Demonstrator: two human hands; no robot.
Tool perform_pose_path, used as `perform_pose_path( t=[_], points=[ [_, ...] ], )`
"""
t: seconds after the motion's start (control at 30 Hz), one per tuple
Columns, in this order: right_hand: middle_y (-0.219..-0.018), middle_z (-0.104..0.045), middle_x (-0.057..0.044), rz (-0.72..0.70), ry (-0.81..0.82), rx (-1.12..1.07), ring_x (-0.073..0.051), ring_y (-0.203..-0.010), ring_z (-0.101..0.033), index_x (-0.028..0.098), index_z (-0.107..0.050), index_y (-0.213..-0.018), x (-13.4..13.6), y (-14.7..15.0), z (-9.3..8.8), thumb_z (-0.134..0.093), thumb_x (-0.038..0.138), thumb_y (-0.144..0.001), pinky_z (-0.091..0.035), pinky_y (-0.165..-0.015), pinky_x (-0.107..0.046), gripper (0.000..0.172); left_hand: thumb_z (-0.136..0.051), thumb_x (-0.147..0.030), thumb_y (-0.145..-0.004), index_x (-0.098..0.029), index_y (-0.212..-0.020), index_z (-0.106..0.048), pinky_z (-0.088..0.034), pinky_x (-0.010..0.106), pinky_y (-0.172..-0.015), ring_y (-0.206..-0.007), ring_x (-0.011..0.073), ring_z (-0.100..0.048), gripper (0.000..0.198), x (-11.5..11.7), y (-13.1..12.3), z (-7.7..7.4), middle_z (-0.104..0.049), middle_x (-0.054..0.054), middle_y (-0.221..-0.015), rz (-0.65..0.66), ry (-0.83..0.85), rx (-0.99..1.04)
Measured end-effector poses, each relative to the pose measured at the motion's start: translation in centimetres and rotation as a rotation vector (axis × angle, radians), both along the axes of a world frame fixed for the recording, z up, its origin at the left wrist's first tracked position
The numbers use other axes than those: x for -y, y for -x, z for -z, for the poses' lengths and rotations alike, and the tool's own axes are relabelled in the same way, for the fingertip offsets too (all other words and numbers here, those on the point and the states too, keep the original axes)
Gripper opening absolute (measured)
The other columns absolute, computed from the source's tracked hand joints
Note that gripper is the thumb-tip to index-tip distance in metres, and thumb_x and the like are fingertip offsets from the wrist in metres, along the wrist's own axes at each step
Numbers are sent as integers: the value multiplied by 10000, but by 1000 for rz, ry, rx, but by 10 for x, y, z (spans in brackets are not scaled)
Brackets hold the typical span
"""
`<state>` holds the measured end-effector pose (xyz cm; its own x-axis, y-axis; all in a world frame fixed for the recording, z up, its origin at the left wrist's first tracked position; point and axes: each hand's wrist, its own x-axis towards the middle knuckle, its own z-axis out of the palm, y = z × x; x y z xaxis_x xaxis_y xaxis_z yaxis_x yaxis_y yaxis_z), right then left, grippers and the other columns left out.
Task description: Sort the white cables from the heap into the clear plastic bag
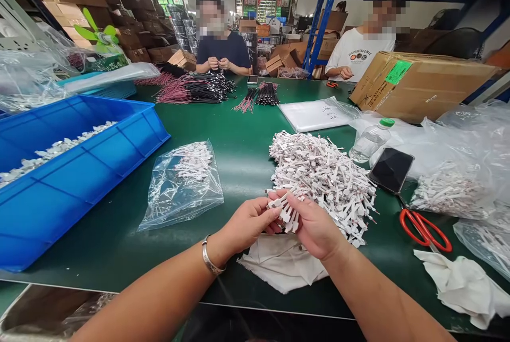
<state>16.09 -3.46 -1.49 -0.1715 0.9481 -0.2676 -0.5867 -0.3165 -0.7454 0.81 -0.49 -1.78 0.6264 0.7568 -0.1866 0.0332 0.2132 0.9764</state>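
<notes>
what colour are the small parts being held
White; the small parts show best in the head view.

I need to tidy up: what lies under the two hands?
A white cloth lies on the table below the left hand and right hand, which hold a bunch of white parts. The hands cover its far edge; anything there is hidden.

white T-shirt (358,44) | print: "REMINISCENCE" | green label (397,71) on cardboard box | unreadable

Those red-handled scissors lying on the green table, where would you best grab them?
By the red handle loops of the scissors, fingers coming straight down from above: they lie flat on the table, and the loops sit clear of the cloth.
</notes>
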Motion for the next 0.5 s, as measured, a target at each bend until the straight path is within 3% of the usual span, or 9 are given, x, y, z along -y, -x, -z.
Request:
perform_pose_path(
  t=[0.17, 0.33, 0.5],
  points=[
    [-957, -664, -57, -11, -2, -3, -169, -707, -603, 188, -647, -971, 0, 0, 2, -594, 409, -810, -480, -616, -311, 279, -583, -431, -794, -132, -865, -592, -456, 258, -646, -658, 117, -553, 307, 1, -1, -3, -606, 22, -753, -5, 37, 3],
    [-1036, -660, -66, 22, 19, 26, -203, -886, -609, 193, -649, -974, 1, 0, 3, -615, 429, -792, -486, -723, -319, 299, -662, -379, -734, -123, -849, -631, -431, 253, -639, -624, 109, -522, 282, 3, -3, -6, -610, 17, -717, 35, 74, 16],
    [-1056, -658, -70, -17, 30, -20, -204, -912, -612, 188, -646, -983, 1, 0, 2, -622, 386, -793, -484, -757, -331, 276, -646, -343, -755, -125, -828, -638, -405, 247, -641, -648, 112, -508, 230, 4, -4, -9, -607, 11, -718, 38, 23, 29]
  ],
)
